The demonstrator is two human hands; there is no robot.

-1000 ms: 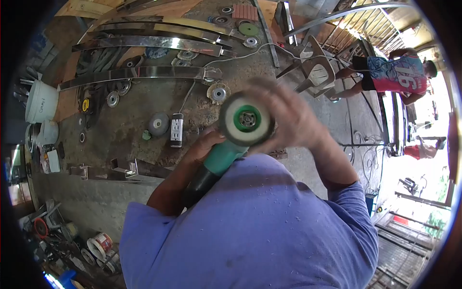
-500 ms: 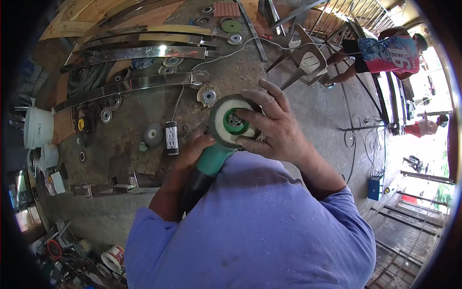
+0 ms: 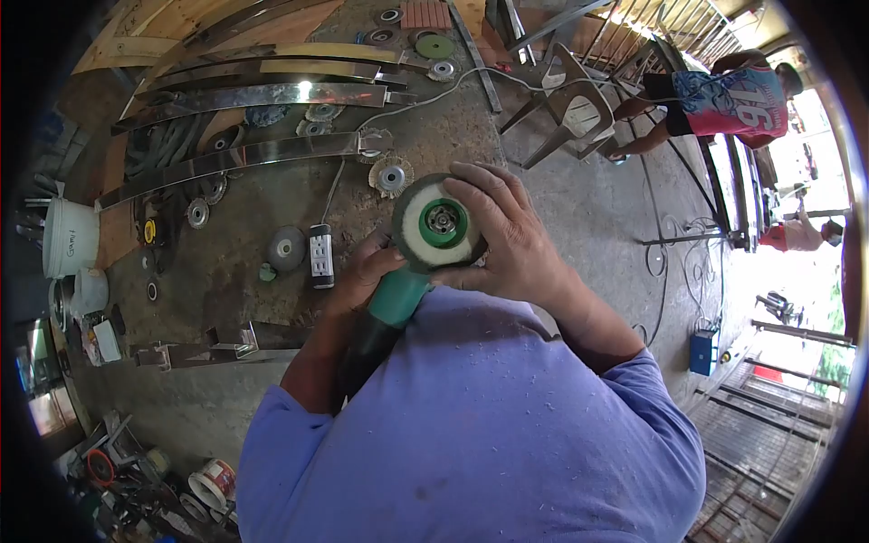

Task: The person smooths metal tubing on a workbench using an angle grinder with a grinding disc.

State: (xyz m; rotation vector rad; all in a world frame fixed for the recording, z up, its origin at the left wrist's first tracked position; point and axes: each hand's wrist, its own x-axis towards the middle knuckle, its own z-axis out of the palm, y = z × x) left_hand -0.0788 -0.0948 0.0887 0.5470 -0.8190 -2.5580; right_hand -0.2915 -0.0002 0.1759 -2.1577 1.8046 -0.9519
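An angle grinder with a green and black body rests close against my chest. The flap disc on its head faces up, with a pale inner ring, a dark rim and a green hub around a metal nut. My left hand is wrapped round the grinder beside its head; part of that hand is hidden behind the tool. My right hand grips the disc at its right edge, fingers over the top rim and thumb along the lower edge.
A power strip and a grinding disc lie on the worktable left of the grinder. A wire wheel is just beyond it. Long metal strips lie farther back. A chair and a person are at upper right.
My right fingers have moved from the hub at the disc's centre up and out to its rim, uncovering the nut. My left hand stays on the grinder.
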